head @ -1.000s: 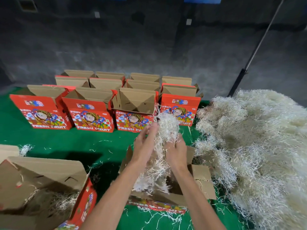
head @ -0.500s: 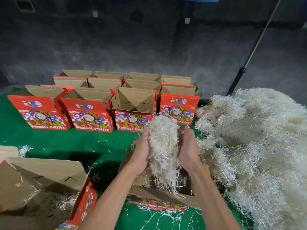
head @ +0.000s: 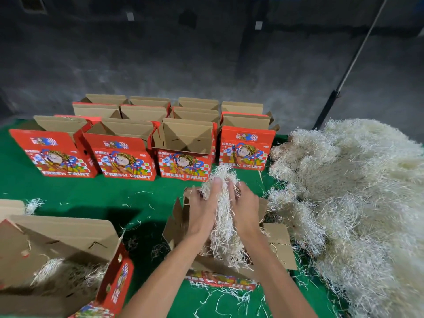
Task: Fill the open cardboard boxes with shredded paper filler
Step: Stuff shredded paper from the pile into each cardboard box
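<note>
Fingers of left hand and right hand clamp a wad of shredded paper above the open box at 6 o'clock on the bench. Step: loading. Next, judged: lower, release, press down.

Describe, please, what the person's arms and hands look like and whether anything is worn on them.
Both forearms are bare up to the frame edge: no sleeves in view. The left hand and right hand wear no gloves, and no watch, bracelet or ring shows.
</note>
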`<state>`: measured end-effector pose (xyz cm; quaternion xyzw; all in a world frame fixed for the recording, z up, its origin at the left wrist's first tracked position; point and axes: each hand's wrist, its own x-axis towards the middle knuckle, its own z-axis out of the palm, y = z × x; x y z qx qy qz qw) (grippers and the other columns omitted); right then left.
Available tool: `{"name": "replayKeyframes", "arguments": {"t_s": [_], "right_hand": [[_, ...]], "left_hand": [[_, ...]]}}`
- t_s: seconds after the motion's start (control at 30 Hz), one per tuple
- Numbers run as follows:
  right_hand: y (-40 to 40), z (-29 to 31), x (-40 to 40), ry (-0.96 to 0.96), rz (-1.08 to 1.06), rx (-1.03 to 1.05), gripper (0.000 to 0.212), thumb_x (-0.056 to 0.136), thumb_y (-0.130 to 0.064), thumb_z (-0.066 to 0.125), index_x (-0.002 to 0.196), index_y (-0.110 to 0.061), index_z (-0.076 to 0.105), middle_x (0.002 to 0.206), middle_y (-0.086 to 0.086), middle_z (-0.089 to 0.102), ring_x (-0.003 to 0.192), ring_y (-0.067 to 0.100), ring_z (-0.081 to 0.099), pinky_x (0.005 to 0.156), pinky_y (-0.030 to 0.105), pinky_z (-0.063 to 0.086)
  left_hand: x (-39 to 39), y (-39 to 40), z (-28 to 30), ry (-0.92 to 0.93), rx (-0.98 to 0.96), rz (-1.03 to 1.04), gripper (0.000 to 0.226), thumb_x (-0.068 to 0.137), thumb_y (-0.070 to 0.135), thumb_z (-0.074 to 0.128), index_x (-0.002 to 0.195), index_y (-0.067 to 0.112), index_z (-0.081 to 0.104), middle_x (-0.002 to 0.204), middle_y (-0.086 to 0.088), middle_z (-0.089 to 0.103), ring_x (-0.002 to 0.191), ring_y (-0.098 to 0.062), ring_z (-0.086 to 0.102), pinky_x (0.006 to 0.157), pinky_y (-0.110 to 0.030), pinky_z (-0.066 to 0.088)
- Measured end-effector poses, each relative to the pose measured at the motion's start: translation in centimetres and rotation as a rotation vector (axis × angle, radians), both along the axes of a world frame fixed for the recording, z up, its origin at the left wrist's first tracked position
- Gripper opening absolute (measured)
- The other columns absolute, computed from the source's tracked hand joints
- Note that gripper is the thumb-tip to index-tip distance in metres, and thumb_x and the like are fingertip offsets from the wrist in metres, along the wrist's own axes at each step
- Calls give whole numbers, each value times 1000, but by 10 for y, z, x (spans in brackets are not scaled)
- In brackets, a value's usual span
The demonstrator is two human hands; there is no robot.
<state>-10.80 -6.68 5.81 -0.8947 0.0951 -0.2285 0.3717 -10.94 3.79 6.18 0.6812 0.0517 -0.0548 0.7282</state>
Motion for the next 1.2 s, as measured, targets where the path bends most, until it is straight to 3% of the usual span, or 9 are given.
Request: {"name": "replayKeyframes", "arguments": {"t_s": [0.17,0.4,0.43,0.47,0.5,0.73,0.93,1.07,1.2], "right_hand": [[-28,5,-1,-14,71,454,53,102,-52,42,69,-13,50,44,-10,39,39,9,30,38,23,27],[-24,7,-7,-35,26,535,56,92,-76,37,92,-23,55,56,-9,51,48,5,49,50,6,40],[-13,2,-9,0,39,522,60,90,-80,35,110,-27,53,98,-5,65,91,4,65,79,22,53],[-3,-4,-12,-7,40,476,58,88,-82,35,116,-33,45,77,-27,30,63,-3,32,64,8,25],[5,-9,-14,-61,25,415,53,90,-80,37,116,-36,46,72,-19,57,66,-9,57,65,3,41],[0,-15,-11,-176,-64,416,58,105,-52,38,56,-22,45,42,-10,38,37,7,31,39,23,23],[-70,0,-12,-50,-231,819,51,100,-54,46,64,-18,46,42,-14,39,39,8,29,36,22,25],[-40,17,-11,134,14,1092,64,94,-69,39,136,-25,57,139,-11,49,115,10,53,109,47,39],[-22,35,-6,85,107,1306,63,83,-74,51,137,-41,55,145,-3,55,135,22,49,113,56,31]], "left_hand": [[20,27,-2,9,-9,78,88,72,79,66,136,21,47,101,7,56,77,8,58,86,-33,53],[34,29,1,111,-163,81,93,64,87,63,139,34,46,138,5,49,106,-8,53,99,-37,45],[28,20,1,156,-190,35,87,64,89,60,135,40,49,136,5,51,105,-11,56,95,-38,49],[23,11,-2,207,-215,10,81,69,86,58,136,42,48,139,6,50,114,-16,55,99,-43,49],[18,2,-7,248,-249,7,73,76,81,55,138,44,46,141,9,48,122,-18,51,103,-49,46],[-2,-8,-14,24,-1,154,69,73,80,64,98,16,58,84,11,59,77,-10,57,70,-29,53],[45,55,-2,323,-138,176,74,81,63,67,142,23,50,151,-3,44,123,-28,54,105,-43,42],[22,25,-18,436,-406,-109,63,85,67,59,128,22,61,122,-8,70,115,-26,66,109,-48,42],[4,7,-48,637,-223,-253,39,104,39,42,122,10,61,119,-16,68,112,-33,65,100,-59,47]]}}
